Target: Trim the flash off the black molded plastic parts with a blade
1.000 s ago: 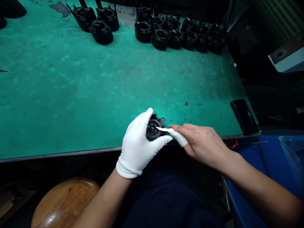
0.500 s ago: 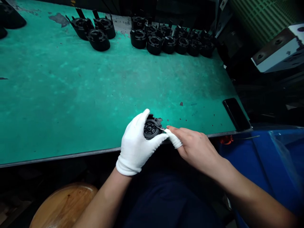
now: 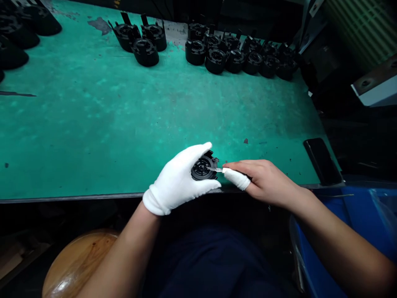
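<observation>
My left hand, in a white glove, is closed round a round black plastic part near the table's front edge. Its ringed, spoked face is turned up toward me. My right hand is bare but for a white cover on the thumb, and it grips a small knife. The thin metal blade reaches over the part's face, its tip close to the centre. Most of the knife's handle is hidden in my fingers.
Black cup-shaped parts stand in a group at the back of the green table, with several more in rows to their right. Larger black pieces sit at far left. A phone lies at right, above a blue bin. A wooden stool is below.
The view has shifted left. The blade has moved from the part's right rim in toward the middle of its face, and more of it shows. Both hands keep their hold.
</observation>
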Demonstrator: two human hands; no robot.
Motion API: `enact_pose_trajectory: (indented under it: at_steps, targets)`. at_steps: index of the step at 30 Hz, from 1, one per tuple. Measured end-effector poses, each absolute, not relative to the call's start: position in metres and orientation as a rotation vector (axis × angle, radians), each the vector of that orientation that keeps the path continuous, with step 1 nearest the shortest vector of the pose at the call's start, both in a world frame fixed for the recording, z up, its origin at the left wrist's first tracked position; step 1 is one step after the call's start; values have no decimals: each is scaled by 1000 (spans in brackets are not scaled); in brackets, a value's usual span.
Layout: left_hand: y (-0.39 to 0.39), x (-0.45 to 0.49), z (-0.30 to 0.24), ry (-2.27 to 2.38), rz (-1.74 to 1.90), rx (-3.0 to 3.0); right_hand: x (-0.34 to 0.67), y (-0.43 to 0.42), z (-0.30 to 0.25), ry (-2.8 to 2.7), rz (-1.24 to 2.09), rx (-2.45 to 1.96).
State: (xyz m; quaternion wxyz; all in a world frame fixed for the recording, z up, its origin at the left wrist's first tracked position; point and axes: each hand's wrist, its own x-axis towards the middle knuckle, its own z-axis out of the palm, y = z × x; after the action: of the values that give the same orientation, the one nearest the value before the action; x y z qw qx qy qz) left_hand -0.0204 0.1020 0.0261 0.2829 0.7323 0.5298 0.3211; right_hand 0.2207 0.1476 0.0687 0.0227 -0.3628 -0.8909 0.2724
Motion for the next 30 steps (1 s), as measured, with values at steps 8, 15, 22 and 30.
enact_pose_trajectory:
  at_steps: [8,15,22,30]
  targets:
    - [87,-6,27,1601,936,1674,212,152,59,-2835,808,-1074]
    - [87,3,17,1644,1024,1637,214,154,54,-2859,795,-1057]
    - [87,6,18,1709,1042,1637,207,155,60,-2884,661,-1271]
    - [85,7,15,1702,1043,1661,207,155,79,-3006,665,-1179]
